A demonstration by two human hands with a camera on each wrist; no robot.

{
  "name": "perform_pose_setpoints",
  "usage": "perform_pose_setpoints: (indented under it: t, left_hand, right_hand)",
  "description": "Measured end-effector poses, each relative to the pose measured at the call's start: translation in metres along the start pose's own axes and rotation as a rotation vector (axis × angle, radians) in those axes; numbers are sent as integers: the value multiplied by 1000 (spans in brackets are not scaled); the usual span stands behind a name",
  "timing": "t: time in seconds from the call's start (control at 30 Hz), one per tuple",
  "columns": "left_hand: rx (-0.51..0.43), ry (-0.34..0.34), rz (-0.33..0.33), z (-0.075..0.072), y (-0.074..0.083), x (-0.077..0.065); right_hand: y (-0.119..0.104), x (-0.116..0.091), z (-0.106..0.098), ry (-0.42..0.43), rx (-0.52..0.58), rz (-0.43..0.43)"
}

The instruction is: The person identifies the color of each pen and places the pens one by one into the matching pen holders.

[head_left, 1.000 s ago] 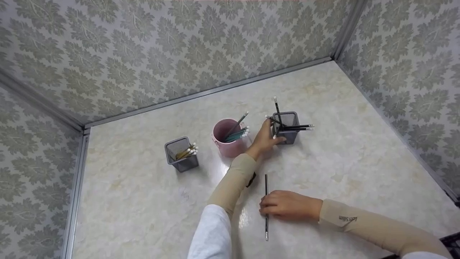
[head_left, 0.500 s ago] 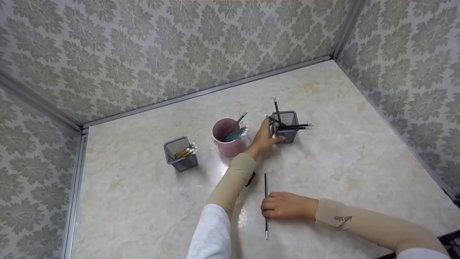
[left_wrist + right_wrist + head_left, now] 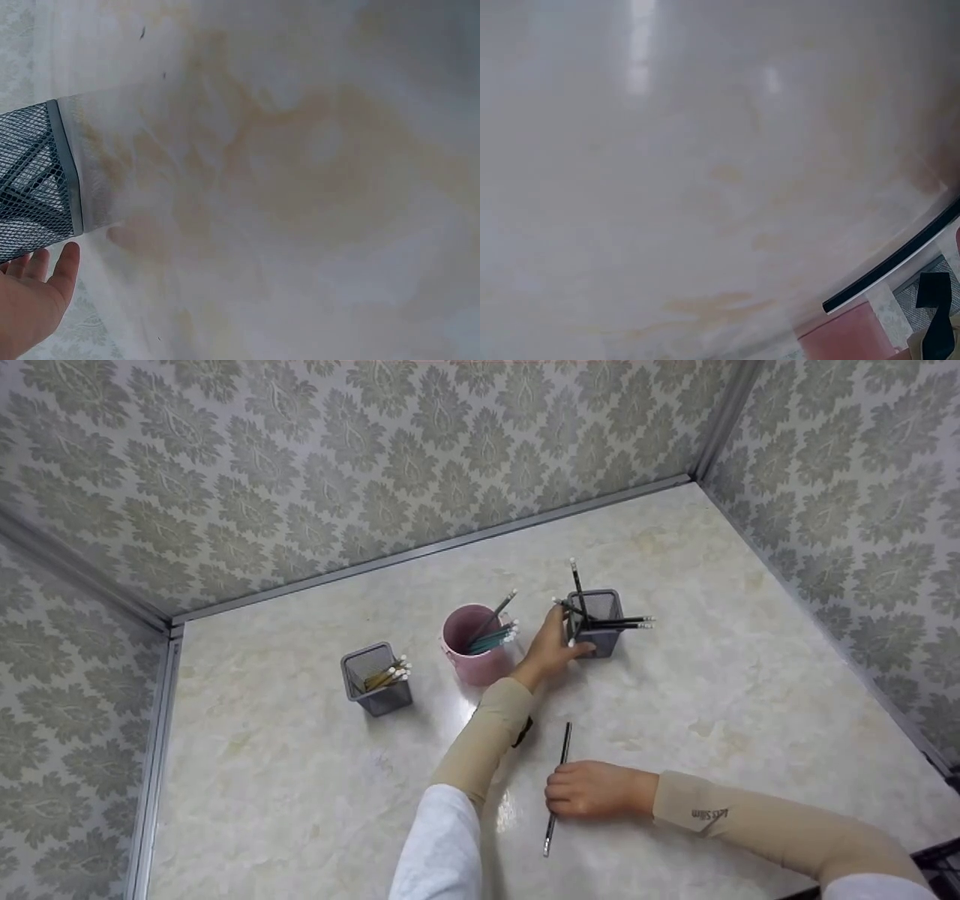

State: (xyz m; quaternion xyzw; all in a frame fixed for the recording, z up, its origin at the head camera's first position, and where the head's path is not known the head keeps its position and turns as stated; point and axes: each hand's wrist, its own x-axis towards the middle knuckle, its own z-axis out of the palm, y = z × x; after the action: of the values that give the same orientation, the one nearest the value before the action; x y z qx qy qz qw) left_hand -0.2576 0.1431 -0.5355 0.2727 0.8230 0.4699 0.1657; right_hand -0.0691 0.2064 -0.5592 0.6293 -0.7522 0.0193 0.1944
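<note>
My left hand (image 3: pixel 550 649) holds the right-hand grey mesh pencil holder (image 3: pixel 600 643), its thumb against the front wall and the other fingers round the left side. In the left wrist view several fingertips (image 3: pixel 69 264) lie close to the holder's mesh wall (image 3: pixel 34 176). Black pencils (image 3: pixel 619 624) with white ends lean out of it in different directions. Nearer me, the right hand (image 3: pixel 600 790) grips a black pencil (image 3: pixel 565 741) around its middle, with the eraser end toward me. That pencil's dark shaft (image 3: pixel 892 262) crosses the lower right of the right wrist view.
A pink cup (image 3: pixel 481 666) with teal pencils (image 3: pixel 491 638) stands left of the left hand. Further left is another grey mesh holder (image 3: pixel 384 699) with yellow pencils (image 3: pixel 384 679). Patterned wall panels with metal edging (image 3: pixel 427 551) bound the marbled table (image 3: pixel 285 780).
The pencil in my right hand has tilted: its far end has swung right and its eraser end left. The left hand keeps its place at the mesh holder.
</note>
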Motion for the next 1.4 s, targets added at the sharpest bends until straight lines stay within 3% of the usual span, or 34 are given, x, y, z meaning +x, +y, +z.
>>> perform_pose_setpoints:
  t: [0.4, 0.73, 0.97, 1.23, 1.4]
  left_hand:
    - [-8, -7, 8, 2, 0, 0]
    - [-9, -8, 8, 3, -1, 2]
    - [-17, -3, -8, 3, -2, 2]
    - [-15, 13, -30, 1, 0, 1]
    - [4, 27, 42, 2, -2, 1]
  right_hand:
    - [3, 1, -1, 5, -62, -54]
    - [10, 0, -17, 30, -93, -24]
    - [16, 0, -26, 146, -74, -8]
    - [27, -2, -39, 221, -85, 79]
    - [35, -5, -47, 262, -68, 134]
